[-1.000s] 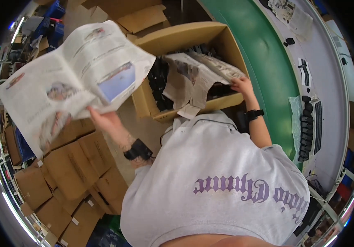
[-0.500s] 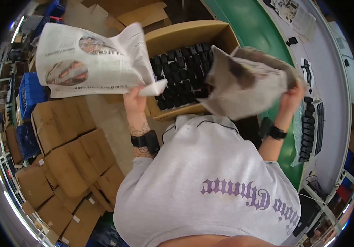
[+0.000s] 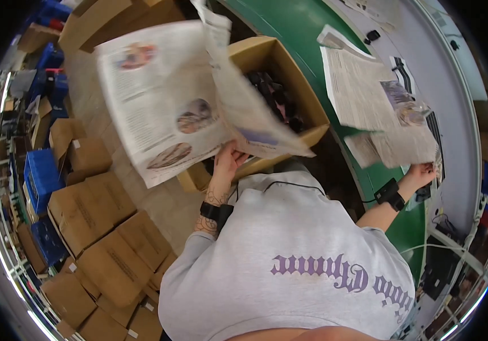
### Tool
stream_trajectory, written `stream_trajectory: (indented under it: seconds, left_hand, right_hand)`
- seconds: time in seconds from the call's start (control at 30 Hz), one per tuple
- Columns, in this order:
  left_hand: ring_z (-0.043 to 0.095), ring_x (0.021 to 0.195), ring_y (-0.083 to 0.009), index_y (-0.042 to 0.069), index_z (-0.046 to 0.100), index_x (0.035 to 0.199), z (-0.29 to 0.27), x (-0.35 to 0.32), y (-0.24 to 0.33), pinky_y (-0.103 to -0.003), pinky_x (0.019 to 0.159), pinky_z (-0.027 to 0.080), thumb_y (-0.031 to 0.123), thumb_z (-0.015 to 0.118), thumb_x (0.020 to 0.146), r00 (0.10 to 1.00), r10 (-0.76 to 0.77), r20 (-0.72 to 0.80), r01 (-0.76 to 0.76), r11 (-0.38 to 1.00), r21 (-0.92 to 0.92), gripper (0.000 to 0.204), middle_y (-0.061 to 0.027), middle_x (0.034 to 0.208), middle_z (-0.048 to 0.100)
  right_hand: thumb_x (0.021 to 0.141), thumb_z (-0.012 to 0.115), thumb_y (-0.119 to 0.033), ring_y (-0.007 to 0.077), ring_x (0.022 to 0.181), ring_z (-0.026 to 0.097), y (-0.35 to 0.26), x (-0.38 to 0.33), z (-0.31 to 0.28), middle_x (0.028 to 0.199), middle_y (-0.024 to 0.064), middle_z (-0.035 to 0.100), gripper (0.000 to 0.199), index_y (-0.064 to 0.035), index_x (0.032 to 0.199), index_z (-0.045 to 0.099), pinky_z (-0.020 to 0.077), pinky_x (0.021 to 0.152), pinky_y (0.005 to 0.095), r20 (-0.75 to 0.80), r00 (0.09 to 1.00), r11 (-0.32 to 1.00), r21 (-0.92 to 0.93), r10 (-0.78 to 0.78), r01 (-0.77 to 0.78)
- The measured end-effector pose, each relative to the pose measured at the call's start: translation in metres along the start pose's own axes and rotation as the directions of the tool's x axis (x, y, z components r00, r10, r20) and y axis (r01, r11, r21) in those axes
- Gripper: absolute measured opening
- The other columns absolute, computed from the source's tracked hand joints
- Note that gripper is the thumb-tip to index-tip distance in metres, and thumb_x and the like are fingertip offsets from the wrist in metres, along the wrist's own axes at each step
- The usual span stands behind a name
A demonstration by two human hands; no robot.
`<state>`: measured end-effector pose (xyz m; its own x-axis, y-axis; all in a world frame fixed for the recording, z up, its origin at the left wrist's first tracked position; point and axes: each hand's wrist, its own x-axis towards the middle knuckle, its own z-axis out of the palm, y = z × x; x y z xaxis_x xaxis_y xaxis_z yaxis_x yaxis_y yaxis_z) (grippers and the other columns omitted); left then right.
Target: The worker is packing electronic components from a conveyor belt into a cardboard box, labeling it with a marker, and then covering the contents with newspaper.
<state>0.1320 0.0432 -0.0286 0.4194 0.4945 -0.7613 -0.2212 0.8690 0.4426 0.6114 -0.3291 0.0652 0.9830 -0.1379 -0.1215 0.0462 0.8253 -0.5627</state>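
My left hand [image 3: 228, 160] is closed on the lower edge of an opened newspaper sheet [image 3: 158, 102], which spreads above an open cardboard box [image 3: 298, 71] and past its left side. The sheet hides much of the box. Several small black parts [image 3: 275, 96] show inside, beyond the paper's edge. On the right, my right hand [image 3: 422, 173] pinches the near edge of another newspaper [image 3: 363, 94] over the green bench. That paper is creased and partly unfolded, and its near part is blurred by motion.
The green bench [image 3: 278, 23] runs along the right beside a pale work surface [image 3: 425, 42] holding a small black part [image 3: 373, 36]. Closed cardboard cartons [image 3: 113, 250] are stacked at lower left, near blue bins [image 3: 42, 179]. Another open carton [image 3: 113, 25] stands at the far left.
The right hand has carried its newspaper rightward from beside the box, over the bench. The left hand's sheet has swung right and now covers much of the box. The view has turned.
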Motion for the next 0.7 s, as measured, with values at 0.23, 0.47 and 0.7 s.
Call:
stream_trajectory:
  seconds: [0.23,0.47,0.7]
  left_hand:
    - [0.054,0.107,-0.0351,-0.002,0.052,0.105,-0.037,0.089,-0.045,-0.049,0.099,0.043,0.006,0.05,0.088,0.966,-0.258,0.028,0.258,0.939,-0.229,0.018,-0.0183,0.11,0.057]
    - [0.054,0.11,-0.0237,0.006,0.053,0.114,-0.12,0.134,-0.012,-0.036,0.096,0.044,0.022,0.053,0.091,0.791,-0.581,0.193,0.457,0.769,0.447,0.029,-0.0114,0.119,0.057]
    - [0.052,0.111,-0.024,0.006,0.052,0.119,-0.092,0.111,0.057,-0.039,0.093,0.043,0.025,0.057,0.085,0.845,-0.532,-0.043,0.209,0.257,0.943,0.04,-0.0118,0.118,0.057]
  right_hand:
    - [0.088,0.04,-0.021,0.0333,0.106,0.056,-0.047,0.008,-0.045,0.111,0.017,0.061,0.034,0.0008,0.106,0.059,0.0401,0.098,0.0532,0.001,0.999,0.998,-0.052,-0.039,0.039]
    - [0.094,0.048,-0.024,0.0267,0.095,0.059,-0.068,-0.05,-0.059,0.107,0.0121,0.062,0.029,-0.0018,0.109,0.059,0.0494,0.081,0.0415,-0.322,0.878,0.887,-0.414,-0.354,0.205]
    - [0.091,0.047,-0.031,0.0338,0.09,0.06,-0.144,-0.232,-0.304,0.1,0.018,0.064,0.04,0.0051,0.1,0.062,0.0456,0.08,0.0426,-0.409,0.305,0.308,-0.893,-0.86,-0.327]
